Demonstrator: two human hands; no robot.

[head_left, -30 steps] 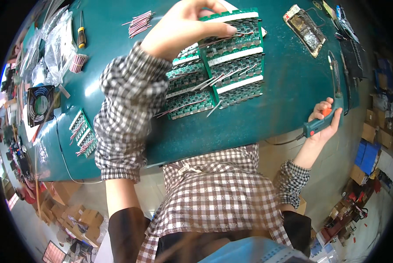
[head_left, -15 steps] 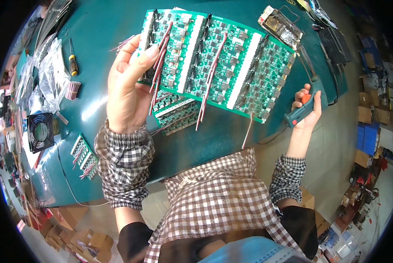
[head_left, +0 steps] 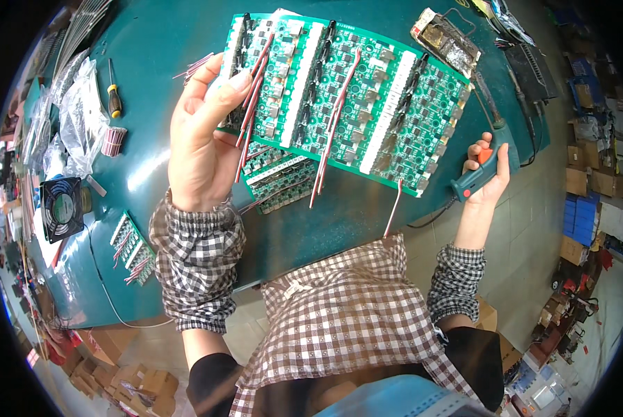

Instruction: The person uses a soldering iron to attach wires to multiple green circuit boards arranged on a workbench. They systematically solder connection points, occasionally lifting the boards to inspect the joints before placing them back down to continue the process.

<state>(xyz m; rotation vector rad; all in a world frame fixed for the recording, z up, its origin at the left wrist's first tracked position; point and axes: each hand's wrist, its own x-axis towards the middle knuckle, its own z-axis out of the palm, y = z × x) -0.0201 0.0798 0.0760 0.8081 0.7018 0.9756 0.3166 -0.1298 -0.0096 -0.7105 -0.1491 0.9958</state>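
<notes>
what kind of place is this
Likely an electronics assembly workshop: a green circuit board held up over a teal workbench, what looks like a soldering gun, and a bundle of wires.

A black fan (head_left: 62, 210) stands at nine o'clock. Toward ten lie a yellow-and-black screwdriver (head_left: 115, 103) and, farther out, clear plastic bags (head_left: 82, 124). Cardboard boxes (head_left: 149, 385) sit between seven and eight o'clock, blue boxes (head_left: 580, 221) at three o'clock.
</notes>
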